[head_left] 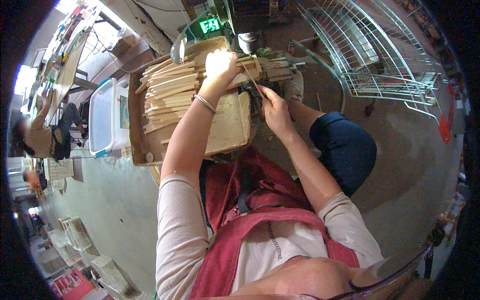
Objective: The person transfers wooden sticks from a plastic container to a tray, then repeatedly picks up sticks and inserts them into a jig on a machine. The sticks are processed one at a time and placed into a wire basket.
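Wooden strip (252,79) slants beside the cardboard box (227,125), right grip (276,111) pinching its lower end, presumably for control; whether left grip (219,66) closes, unclear

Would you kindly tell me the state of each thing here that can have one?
Thin wooden strip: held at a slant
Left hand: curled, at the strip's upper end; glare obscures its grip
Right hand: closed, pinching the strip's lower end
Cardboard box: open-topped
Wooden sticks: loose, piled in the box
Green sign: lit
Red apron: worn
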`<state>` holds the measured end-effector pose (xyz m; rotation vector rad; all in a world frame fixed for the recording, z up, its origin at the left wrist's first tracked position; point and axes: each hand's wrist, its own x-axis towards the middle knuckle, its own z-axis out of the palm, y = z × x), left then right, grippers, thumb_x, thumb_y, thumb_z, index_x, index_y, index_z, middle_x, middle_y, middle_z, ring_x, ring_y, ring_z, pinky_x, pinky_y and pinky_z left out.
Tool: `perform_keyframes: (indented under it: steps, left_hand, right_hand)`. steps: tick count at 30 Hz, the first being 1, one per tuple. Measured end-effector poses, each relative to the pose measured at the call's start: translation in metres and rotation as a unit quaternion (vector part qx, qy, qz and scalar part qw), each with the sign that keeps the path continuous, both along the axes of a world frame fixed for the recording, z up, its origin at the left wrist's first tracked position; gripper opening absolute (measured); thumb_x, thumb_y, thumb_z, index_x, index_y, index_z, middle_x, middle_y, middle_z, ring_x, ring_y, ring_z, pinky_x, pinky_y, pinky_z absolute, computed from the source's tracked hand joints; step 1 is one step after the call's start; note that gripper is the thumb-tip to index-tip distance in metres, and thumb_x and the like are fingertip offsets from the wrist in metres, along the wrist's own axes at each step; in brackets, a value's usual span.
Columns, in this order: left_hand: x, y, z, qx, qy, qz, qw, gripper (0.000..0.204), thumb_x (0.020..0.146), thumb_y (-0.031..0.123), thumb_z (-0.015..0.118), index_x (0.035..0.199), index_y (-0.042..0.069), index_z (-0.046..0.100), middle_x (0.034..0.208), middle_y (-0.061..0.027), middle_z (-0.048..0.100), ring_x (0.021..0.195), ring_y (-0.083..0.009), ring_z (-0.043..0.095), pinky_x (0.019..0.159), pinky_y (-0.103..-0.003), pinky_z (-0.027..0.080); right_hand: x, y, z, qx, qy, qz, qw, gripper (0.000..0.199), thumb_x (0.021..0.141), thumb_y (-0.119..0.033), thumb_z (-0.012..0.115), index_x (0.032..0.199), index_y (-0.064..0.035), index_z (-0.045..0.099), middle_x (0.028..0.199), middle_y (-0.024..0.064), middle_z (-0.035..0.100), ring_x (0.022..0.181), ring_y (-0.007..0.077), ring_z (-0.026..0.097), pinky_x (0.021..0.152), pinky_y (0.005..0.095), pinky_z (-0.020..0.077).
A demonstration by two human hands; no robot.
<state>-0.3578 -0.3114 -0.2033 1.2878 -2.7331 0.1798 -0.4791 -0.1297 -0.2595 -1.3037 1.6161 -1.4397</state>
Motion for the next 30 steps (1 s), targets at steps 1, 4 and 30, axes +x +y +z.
perform_keyframes:
  steps: [1,4,30]
  left_hand:
    - [-0.003,-0.002,0.004,0.03,-0.018,0.019,0.999,0.039,0.078,0.045,0.078,0.096,0.011,0.073,0.101,-0.0111,0.07,0.1,-0.029,0.064,0.082,-0.043,0.049]
    - [-0.007,-0.005,0.009,0.057,-0.023,0.041,0.997,0.04,0.08,0.048,0.077,0.097,0.012,0.075,0.104,-0.0125,0.071,0.103,-0.0294,0.065,0.084,-0.043,0.049]
    - [0.052,0.067,-0.03,0.341,0.456,0.249,0.784,0.077,0.086,0.011,0.062,0.148,-0.011,0.022,0.079,-0.0156,0.07,0.075,-0.0249,0.069,0.07,-0.037,0.054]
  right_hand:
    - [0.0,0.0,0.003,0.015,-0.009,0.002,1.0,0.04,0.097,0.002,0.045,0.135,0.0001,0.059,0.082,-0.0031,0.06,0.066,0.0035,0.048,0.06,0.0239,0.043]
    - [-0.001,-0.002,0.002,0.015,-0.011,0.003,1.0,0.041,0.097,0.002,0.045,0.135,-0.0001,0.059,0.082,-0.003,0.06,0.066,0.0036,0.047,0.059,0.0237,0.042]
    - [0.0,-0.004,-0.001,0.039,-0.035,0.009,0.999,0.043,0.099,-0.002,0.044,0.14,-0.0062,0.057,0.07,-0.003,0.051,0.062,0.0055,0.045,0.056,0.0245,0.0399]
